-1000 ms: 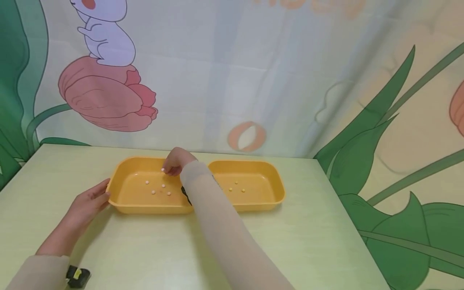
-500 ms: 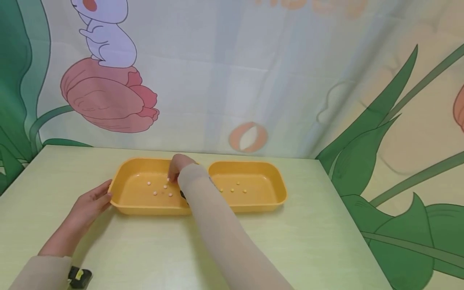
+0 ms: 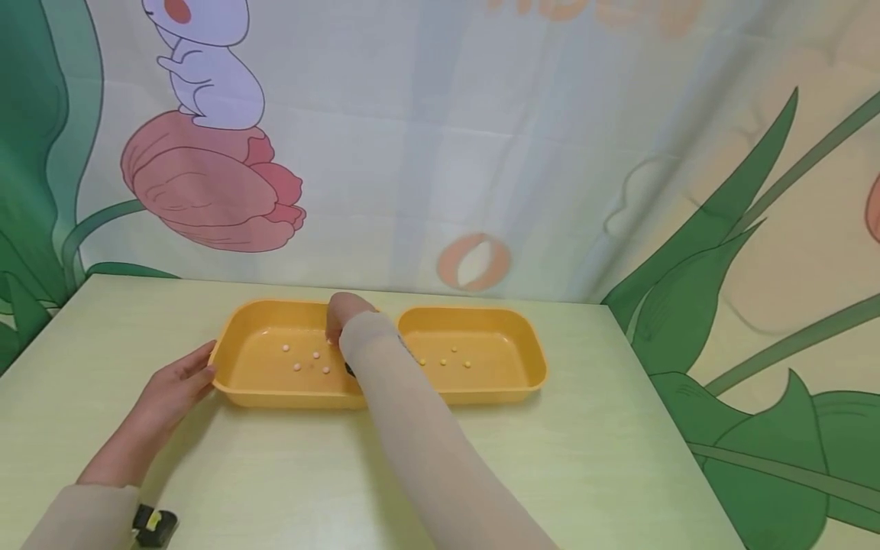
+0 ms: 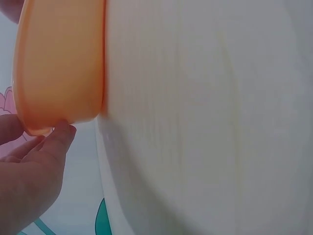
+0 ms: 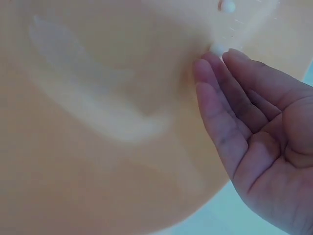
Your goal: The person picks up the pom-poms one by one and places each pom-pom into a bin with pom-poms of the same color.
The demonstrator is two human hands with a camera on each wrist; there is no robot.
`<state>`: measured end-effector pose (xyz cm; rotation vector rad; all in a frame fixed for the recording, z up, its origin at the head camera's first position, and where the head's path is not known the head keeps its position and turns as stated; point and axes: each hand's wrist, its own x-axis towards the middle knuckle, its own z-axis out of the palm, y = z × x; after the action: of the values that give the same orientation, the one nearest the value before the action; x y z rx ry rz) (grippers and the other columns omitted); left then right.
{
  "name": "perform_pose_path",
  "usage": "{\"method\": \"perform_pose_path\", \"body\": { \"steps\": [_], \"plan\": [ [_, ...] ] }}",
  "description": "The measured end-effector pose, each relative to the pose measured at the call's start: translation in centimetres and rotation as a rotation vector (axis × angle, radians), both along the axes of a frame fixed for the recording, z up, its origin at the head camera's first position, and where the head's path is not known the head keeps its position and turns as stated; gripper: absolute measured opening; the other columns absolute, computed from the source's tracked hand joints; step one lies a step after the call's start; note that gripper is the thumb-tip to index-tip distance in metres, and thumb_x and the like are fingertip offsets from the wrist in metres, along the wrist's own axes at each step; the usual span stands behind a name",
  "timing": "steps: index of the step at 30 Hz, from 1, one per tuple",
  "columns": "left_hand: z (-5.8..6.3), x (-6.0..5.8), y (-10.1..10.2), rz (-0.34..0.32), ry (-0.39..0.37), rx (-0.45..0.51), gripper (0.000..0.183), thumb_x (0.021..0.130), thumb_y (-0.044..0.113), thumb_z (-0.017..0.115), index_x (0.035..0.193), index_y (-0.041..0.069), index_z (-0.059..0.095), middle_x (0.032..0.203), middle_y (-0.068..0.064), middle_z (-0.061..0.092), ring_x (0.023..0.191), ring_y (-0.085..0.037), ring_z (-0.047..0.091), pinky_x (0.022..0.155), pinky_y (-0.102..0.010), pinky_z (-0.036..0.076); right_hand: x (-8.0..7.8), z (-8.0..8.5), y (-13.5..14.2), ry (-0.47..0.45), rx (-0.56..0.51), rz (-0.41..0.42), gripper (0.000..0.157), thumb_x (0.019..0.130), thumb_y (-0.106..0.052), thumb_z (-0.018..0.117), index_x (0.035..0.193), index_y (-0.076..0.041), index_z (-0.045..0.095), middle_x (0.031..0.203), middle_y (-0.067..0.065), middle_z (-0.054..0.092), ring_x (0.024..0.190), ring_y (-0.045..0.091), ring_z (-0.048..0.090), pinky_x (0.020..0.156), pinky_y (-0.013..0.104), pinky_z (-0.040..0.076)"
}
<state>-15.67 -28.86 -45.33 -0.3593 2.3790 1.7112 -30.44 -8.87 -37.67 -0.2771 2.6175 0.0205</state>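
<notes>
My left hand (image 3: 168,389) holds the left end of a yellow tray (image 3: 289,399), fingers at its rim and outer wall; in the left wrist view the tray's end (image 4: 61,63) sits between thumb and fingers. Inside that tray my right hand (image 3: 344,315) reaches down near its right side. In the right wrist view, the right hand (image 5: 254,112) pinches a small white bead (image 5: 215,49) at the tips of thumb and forefinger, close over the tray floor. Another white bead (image 5: 228,6) lies just beyond. Several pale pinkish beads (image 3: 297,367) are spread over the left tray's floor.
A second yellow tray (image 3: 495,396) stands right beside the first, holding small yellow beads (image 3: 443,363). My right sleeve (image 3: 419,412) crosses over where the trays meet. Behind the pale table (image 3: 275,473) hangs a printed curtain (image 3: 385,153).
My right hand has come down from the left tray's far side toward its floor with the bead, slightly rightward, then stayed nearly still. The left hand keeps its hold on the tray.
</notes>
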Motion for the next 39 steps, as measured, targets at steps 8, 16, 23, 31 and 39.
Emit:
{"method": "perform_pose_path", "body": {
  "steps": [8,16,23,31,39],
  "plan": [
    [-0.2,0.1,0.0,-0.011,0.015,-0.002,0.061,0.113,0.026,0.031,0.163,0.004,0.005,0.169,-0.026,0.01,0.155,-0.044,0.022,0.091,-0.002,0.051,-2.2,0.7,1.2,-0.242,-0.362,-0.005,0.012,0.099,-0.015,0.067,0.1,-0.007,0.076,0.088,0.004,0.07,0.075,0.016,0.062,0.072,0.022,0.06],
    [0.2,0.3,-0.1,0.004,0.0,-0.024,0.061,0.113,0.029,0.03,0.163,0.007,0.003,0.169,-0.026,0.007,0.155,-0.045,0.021,0.096,-0.008,0.05,-2.4,2.6,2.2,-0.247,-0.568,0.172,0.028,0.103,-0.021,0.061,0.124,-0.005,0.072,0.117,0.011,0.074,0.095,0.017,0.071,0.078,0.022,0.062],
    [0.1,-0.1,0.2,0.0,-0.025,-0.022,0.061,0.113,0.03,0.029,0.163,0.008,0.003,0.17,-0.023,0.006,0.156,-0.043,0.02,0.107,-0.019,0.047,-1.2,3.8,4.1,-0.113,-0.65,0.249,0.025,0.103,-0.021,0.062,0.12,-0.006,0.073,0.114,0.01,0.075,0.091,0.015,0.07,0.07,0.019,0.058],
    [-0.2,0.3,0.2,-0.015,-0.002,-0.072,0.063,0.113,0.033,0.031,0.163,0.005,0.006,0.168,-0.027,0.012,0.152,-0.029,0.039,0.094,-0.006,0.052,2.1,4.6,7.5,-0.061,-0.871,0.253,0.025,0.104,-0.02,0.061,0.123,-0.007,0.068,0.116,0.011,0.072,0.087,0.017,0.069,0.07,0.017,0.057],
    [0.2,0.5,0.2,-0.035,0.048,-0.158,0.064,0.112,0.033,0.032,0.162,-0.001,0.011,0.161,-0.037,0.021,0.105,0.016,0.061,0.097,-0.016,0.058,6.0,4.1,12.5,-0.016,-1.165,0.131,0.024,0.103,-0.018,0.061,0.122,-0.004,0.067,0.112,0.017,0.069,0.092,0.032,0.068,0.071,0.019,0.056]
  ]
}}
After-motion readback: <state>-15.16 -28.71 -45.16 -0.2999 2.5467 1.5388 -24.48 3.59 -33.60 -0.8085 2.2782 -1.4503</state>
